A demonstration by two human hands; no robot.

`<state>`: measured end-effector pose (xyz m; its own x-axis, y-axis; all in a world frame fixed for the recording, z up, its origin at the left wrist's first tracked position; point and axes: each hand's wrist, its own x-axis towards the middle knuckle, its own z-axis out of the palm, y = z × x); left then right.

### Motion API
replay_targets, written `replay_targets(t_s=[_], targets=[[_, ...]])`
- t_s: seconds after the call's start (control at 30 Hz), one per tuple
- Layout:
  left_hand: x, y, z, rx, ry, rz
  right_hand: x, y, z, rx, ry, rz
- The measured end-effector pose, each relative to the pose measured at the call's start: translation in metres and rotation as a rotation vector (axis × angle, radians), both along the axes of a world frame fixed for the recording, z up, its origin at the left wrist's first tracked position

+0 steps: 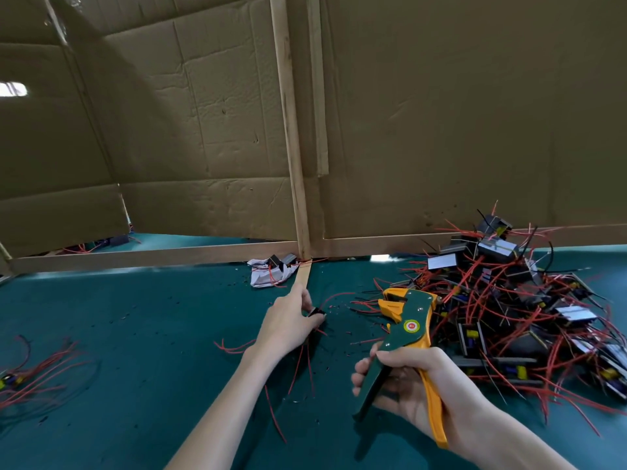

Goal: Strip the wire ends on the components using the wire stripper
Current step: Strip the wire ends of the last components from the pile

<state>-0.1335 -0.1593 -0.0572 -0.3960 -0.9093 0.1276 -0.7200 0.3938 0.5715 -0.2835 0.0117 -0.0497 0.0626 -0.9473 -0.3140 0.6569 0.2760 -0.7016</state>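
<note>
Wire stripper point(405, 337) sits gripped in the right hand point(417, 388), nose toward the left hand point(288, 329) pinching a small black part point(316, 312) with red wires, green table point(152, 334) open leftward, tangled pile point(509, 300) beyond right, cardboard wall point(441, 113) behind.

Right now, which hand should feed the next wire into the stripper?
Left. The left hand already pinches a small component with red wires beside the wire stripper, while the right hand is full, gripping its handles.
</note>
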Motion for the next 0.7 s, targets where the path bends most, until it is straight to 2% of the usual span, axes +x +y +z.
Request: replay_targets(t_s=[0.07, 0.13, 0.27, 0.33, 0.37, 0.43, 0.53, 0.7], targets=[[-0.004, 0.0, 0.001, 0.123, 0.099, -0.078, 0.0, 0.0, 0.0, -0.007, 0.003, -0.004], [-0.009, 0.001, -0.001, 0.151, 0.026, -0.141, -0.001, 0.0, 0.001, -0.021, 0.011, -0.01], [-0.016, 0.008, -0.006, -0.066, -0.184, -0.117, -0.002, 0.0, 0.002, -0.042, 0.027, -0.033], [-0.018, 0.011, -0.011, -0.148, -0.18, -0.162, -0.004, 0.0, 0.003, -0.058, 0.032, -0.041], [-0.02, 0.012, -0.011, -0.186, -0.125, -0.195, -0.005, 0.001, 0.003, -0.065, 0.034, -0.045], [-0.021, 0.013, -0.005, -0.184, 0.107, -0.223, -0.006, 0.001, 0.003, -0.078, 0.036, -0.048], [-0.021, 0.017, 0.01, -0.025, 0.517, -0.222, -0.007, 0.001, 0.003, -0.096, 0.049, -0.05], [-0.018, 0.023, 0.037, -0.012, 0.791, -0.245, -0.008, 0.0, 0.003, -0.149, 0.114, -0.037]])
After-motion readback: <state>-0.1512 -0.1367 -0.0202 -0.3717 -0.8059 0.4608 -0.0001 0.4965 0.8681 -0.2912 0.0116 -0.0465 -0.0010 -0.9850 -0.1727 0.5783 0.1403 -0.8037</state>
